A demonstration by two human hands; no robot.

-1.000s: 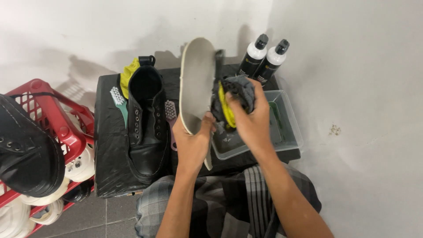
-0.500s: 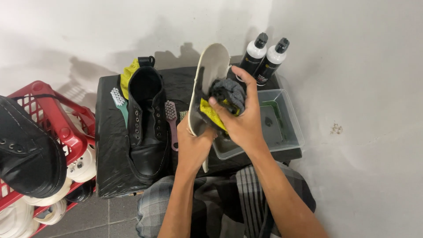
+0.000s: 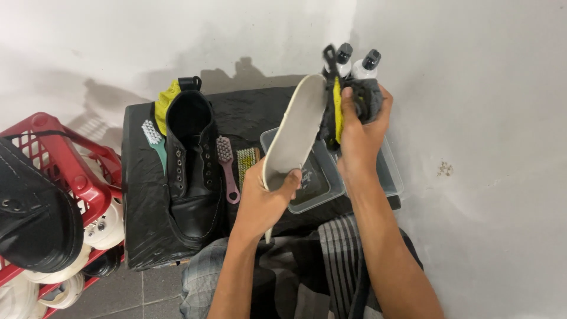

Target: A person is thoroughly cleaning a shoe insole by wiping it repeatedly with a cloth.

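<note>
- i see the insole (image 3: 295, 129) as a long, pale off-white piece with a rounded toe end, held up over the worktop (image 3: 142, 195) and tilted so the toe points up and to the right.
- my left hand (image 3: 264, 204) grips its lower heel end, fingers (image 3: 287, 179) clamped around the edge.
- my right hand (image 3: 360, 127) has its fingers closed on a bunched dark grey cloth (image 3: 366, 97) with a yellow fold, pressed against the upper right edge of the insole, near the toe.
- under the insole sits a clear plastic tray (image 3: 390, 177) on the black-covered worktop; two white bottles (image 3: 354, 62) with black caps stand behind my right hand against the wall.
- to the left lies a black lace-up boot (image 3: 192, 171) with a pink brush (image 3: 227, 168) just beside it, a teal brush (image 3: 155, 142) on its other side, and a red basket (image 3: 65, 159) of shoes further left.
- against half a second ago, the cloth and my right hand have gone from the middle of the insole up to its toe end, and the insole now leans more to the right.
</note>
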